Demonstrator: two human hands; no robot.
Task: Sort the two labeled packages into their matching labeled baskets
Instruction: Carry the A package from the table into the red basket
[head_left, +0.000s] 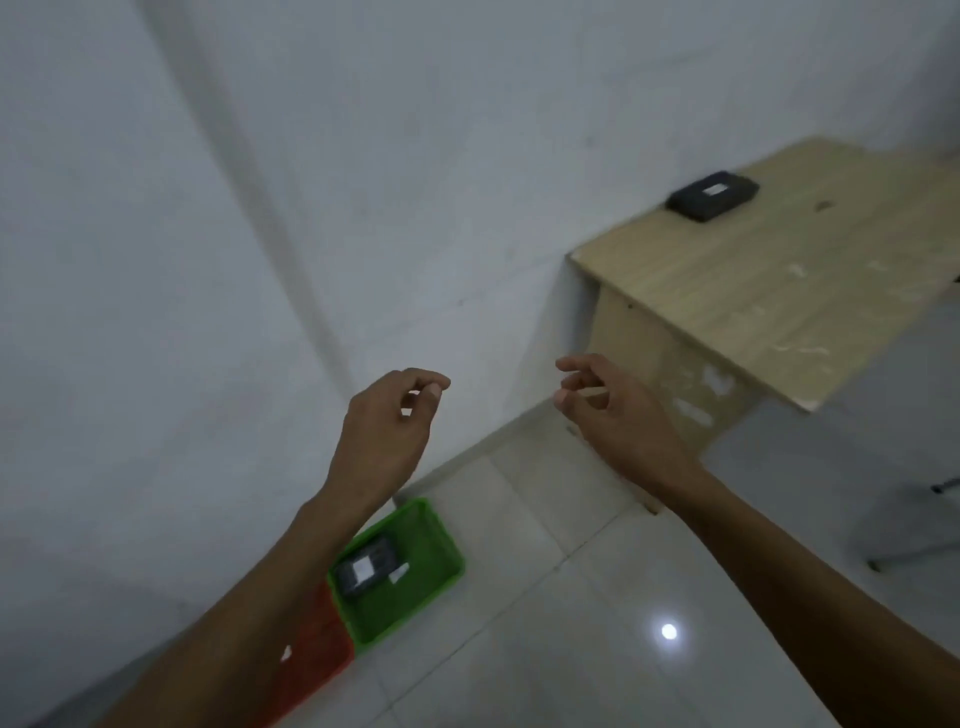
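Observation:
A black package with a white label (712, 195) lies on the wooden table (769, 280) near the wall, at the upper right. On the floor by the wall stands a green basket (415, 587) holding a second black labelled package (366, 567) and a small white label. A red basket (317, 649) sits beside it, partly hidden by my left forearm. My left hand (387, 431) and my right hand (615, 410) are raised in mid-air between basket and table, both holding nothing, fingers loosely curled and apart.
A white wall runs behind the baskets and the table. The floor is glossy pale tile with a light reflection (669, 632). Metal legs of a chair or stand (914, 551) show at the right edge, below the table.

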